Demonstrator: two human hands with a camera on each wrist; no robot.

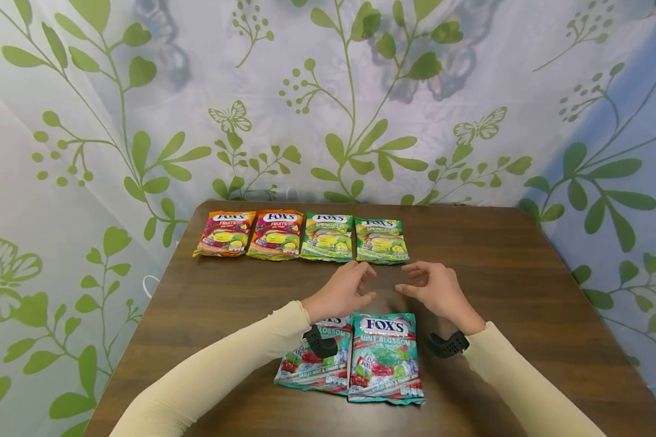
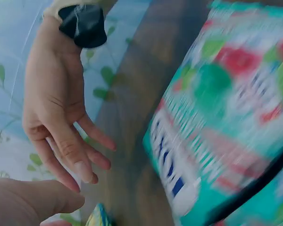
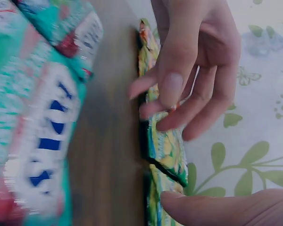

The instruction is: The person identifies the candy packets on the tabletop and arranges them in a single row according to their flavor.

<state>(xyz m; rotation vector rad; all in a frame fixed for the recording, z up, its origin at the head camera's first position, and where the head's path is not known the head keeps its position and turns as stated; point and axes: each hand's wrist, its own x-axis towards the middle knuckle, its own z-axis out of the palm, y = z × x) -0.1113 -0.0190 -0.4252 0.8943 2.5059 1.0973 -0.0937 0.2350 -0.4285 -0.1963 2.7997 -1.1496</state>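
Both hands hover over the table between two groups of Fox's candy bags, holding nothing. My left hand (image 1: 343,291) has loosely bent fingers and sits just above the left mint blossom bag (image 1: 319,364), hiding its top part along with the wrist strap. Facing it, my right hand (image 1: 436,290) has its fingers relaxed and apart from any bag. The right mint blossom bag (image 1: 385,358) lies flat, face up, below the gap between the hands. Just beyond the fingertips lies the right green spring tea bag (image 1: 381,241). Beside it is another spring tea bag (image 1: 328,238).
Two orange fruits candy bags (image 1: 225,233) continue the back row to the left. The brown wooden table (image 1: 486,255) ends at a leaf-patterned curtain (image 1: 328,121) behind and on both sides. Black straps (image 1: 449,345) sit on both wrists.
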